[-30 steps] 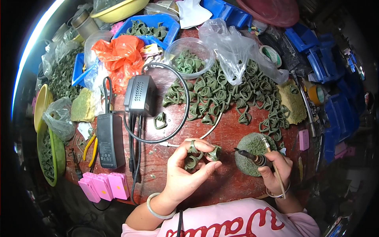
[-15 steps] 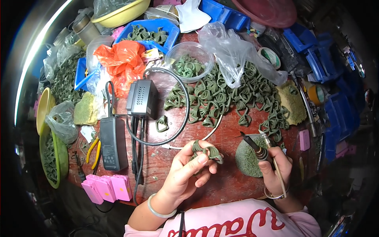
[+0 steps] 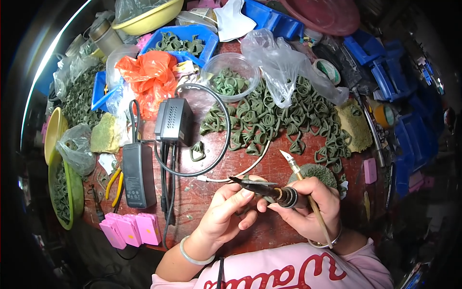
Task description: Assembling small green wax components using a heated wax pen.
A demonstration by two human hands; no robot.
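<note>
My left hand (image 3: 224,209) pinches a dark green wax ring between thumb and fingers, now mostly hidden behind a black soldering-iron-like tool (image 3: 287,196). That tool is gripped in my right hand (image 3: 315,200), its dark tip pointing left over the left fingertips. Whether the tip touches the ring I cannot tell. Along with it, the right hand holds a craft knife (image 3: 297,169), blade up and away from me. Just beyond that hand lies a round, green-speckled pad (image 3: 320,173), partly covered. Many similar green rings (image 3: 260,115) are heaped farther back on the red table (image 3: 192,212).
Left of my hands stand a black box (image 3: 173,120) with looped cable, a power adapter (image 3: 138,173), yellow-handled pliers (image 3: 114,185) and pink blocks (image 3: 130,229). A clear tub (image 3: 231,94) and blue bin (image 3: 207,41) hold rings. Plastic bags and a yellow sponge (image 3: 355,126) surround the heap.
My right hand has moved left from over the round pad, bringing the black tool's tip to the ring in my left hand. The craft knife came along. My left hand stays in place.
</note>
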